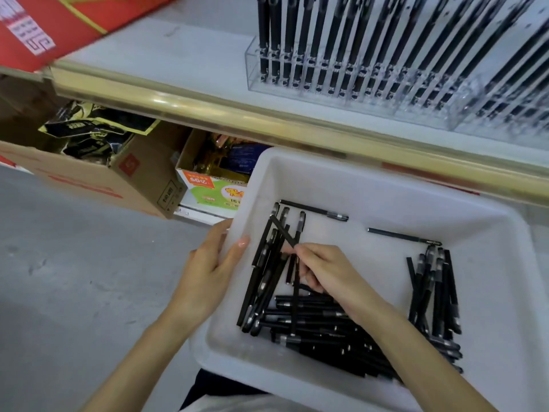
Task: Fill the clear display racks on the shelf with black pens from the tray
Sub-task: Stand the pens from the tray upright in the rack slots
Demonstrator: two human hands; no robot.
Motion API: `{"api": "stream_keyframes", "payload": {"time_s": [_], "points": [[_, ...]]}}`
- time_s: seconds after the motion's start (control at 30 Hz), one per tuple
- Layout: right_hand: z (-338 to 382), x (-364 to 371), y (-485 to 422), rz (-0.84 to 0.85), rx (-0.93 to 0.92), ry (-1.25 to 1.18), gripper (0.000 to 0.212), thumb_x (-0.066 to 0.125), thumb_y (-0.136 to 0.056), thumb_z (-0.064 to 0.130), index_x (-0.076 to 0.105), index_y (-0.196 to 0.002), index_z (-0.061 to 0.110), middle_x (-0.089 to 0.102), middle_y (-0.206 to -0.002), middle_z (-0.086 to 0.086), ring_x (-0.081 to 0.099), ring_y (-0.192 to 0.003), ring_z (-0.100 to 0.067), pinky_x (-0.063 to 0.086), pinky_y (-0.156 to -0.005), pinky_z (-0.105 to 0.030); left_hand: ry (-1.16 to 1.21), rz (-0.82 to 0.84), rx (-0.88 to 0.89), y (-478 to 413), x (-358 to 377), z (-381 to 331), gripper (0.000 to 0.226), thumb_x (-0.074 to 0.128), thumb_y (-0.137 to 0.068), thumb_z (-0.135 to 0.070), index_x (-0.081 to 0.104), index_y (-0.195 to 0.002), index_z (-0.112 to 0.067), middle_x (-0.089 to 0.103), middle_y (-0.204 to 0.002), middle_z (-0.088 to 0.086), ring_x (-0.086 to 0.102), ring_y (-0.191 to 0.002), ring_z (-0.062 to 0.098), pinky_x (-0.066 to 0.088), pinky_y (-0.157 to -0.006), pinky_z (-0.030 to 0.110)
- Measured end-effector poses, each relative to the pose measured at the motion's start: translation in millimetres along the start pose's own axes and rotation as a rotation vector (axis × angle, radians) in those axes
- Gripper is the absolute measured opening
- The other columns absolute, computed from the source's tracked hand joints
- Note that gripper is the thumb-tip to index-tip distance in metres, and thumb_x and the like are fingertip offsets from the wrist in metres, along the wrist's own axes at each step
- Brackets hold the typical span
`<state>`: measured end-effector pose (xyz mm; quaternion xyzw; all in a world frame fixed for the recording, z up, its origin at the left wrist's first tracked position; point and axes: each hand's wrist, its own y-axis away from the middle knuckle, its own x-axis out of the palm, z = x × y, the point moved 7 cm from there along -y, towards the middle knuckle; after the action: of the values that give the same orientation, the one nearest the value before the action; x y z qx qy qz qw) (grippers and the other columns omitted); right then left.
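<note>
A white plastic tray [371, 185] sits below the shelf edge, holding several loose black pens [320, 328] in piles at its left, middle and right. My left hand [208, 272] grips the tray's left rim, thumb inside the wall. Inside the tray, my right hand [323, 272] pinches black pens from the left pile, its fingers curled round them. On the white shelf above stand clear display racks [350, 81], their slots filled with several upright black pens.
A gold shelf edge [237, 114] runs across above the tray. Below the shelf at left are an open cardboard box [98, 176] and a colourful carton [211, 185]. A red box [59, 22] lies on the shelf at top left. Grey floor at left.
</note>
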<state>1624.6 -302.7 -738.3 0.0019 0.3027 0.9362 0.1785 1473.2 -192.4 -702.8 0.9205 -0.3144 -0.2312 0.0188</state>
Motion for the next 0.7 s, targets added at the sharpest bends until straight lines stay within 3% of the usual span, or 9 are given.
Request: {"api": "stream_keyframes", "payload": {"time_s": [0.1, 0.2, 0.37, 0.43, 0.53, 0.7], "points": [[25, -25, 10, 0.015, -0.091, 0.163, 0.025, 0.05, -0.096, 0.007, 0.067, -0.101, 0.025, 0.053, -0.079, 0.002, 0.052, -0.06, 0.001, 0.042, -0.057, -0.012, -0.169, -0.095, 0.124, -16, -8, -25, 0.053, 0.043, -0.087, -0.052, 0.053, -0.13, -0.023, 0.06, -0.115, -0.015, 0.06, -0.099, -0.003, 0.047, -0.085, 0.017], [55, -48, 26, 0.088, -0.21, 0.248, 0.035, 0.057, -0.092, 0.002, 0.066, -0.095, 0.036, 0.053, -0.083, -0.003, 0.055, -0.074, -0.008, 0.047, -0.068, -0.013, -0.33, -0.095, 0.397, -27, 2, -71, 0.044, 0.042, -0.097, -0.047, 0.053, -0.13, -0.021, 0.051, -0.121, -0.011, 0.053, -0.106, 0.006, 0.044, -0.086, 0.026], [96, -90, 40, 0.009, -0.295, 0.166, 0.024, 0.067, -0.083, -0.003, 0.072, -0.103, 0.011, 0.07, -0.071, 0.006, 0.065, -0.064, -0.003, 0.05, -0.062, -0.014, -0.451, 0.167, 0.561, -57, 40, -122, 0.067, 0.029, -0.085, -0.074, 0.06, -0.124, -0.029, 0.059, -0.106, -0.014, 0.057, -0.087, 0.004, 0.049, -0.07, 0.025], [110, -106, 43, -0.056, -0.332, 0.134, 0.019, 0.07, -0.081, -0.003, 0.073, -0.097, 0.007, 0.071, -0.068, 0.004, 0.066, -0.063, -0.005, 0.052, -0.06, -0.016, -0.413, 0.263, 0.583, -67, 50, -134, 0.062, 0.033, -0.081, -0.077, 0.069, -0.106, -0.033, 0.064, -0.091, -0.017, 0.059, -0.079, 0.004, 0.046, -0.066, 0.022], [130, -136, 49, -0.198, -0.395, 0.004, 0.008, 0.072, -0.078, -0.002, 0.072, -0.085, 0.002, 0.07, -0.067, -0.004, 0.067, -0.062, -0.011, 0.053, -0.059, -0.018, -0.261, 0.358, 0.589, -76, 61, -152, 0.038, 0.053, -0.083, -0.062, 0.072, -0.086, -0.03, 0.067, -0.076, -0.015, 0.062, -0.071, 0.005, 0.046, -0.062, 0.018], [155, -169, 53, -0.285, -0.467, -0.437, 0.007, 0.067, -0.081, 0.005, 0.065, -0.086, 0.001, 0.07, -0.075, -0.009, 0.07, -0.068, -0.014, 0.055, -0.063, -0.017, 0.045, 0.413, 0.447, -90, 75, -177, 0.022, 0.066, -0.087, -0.03, 0.074, -0.079, -0.011, 0.068, -0.064, -0.003, 0.058, -0.057, 0.005, 0.045, -0.055, 0.015]]}}
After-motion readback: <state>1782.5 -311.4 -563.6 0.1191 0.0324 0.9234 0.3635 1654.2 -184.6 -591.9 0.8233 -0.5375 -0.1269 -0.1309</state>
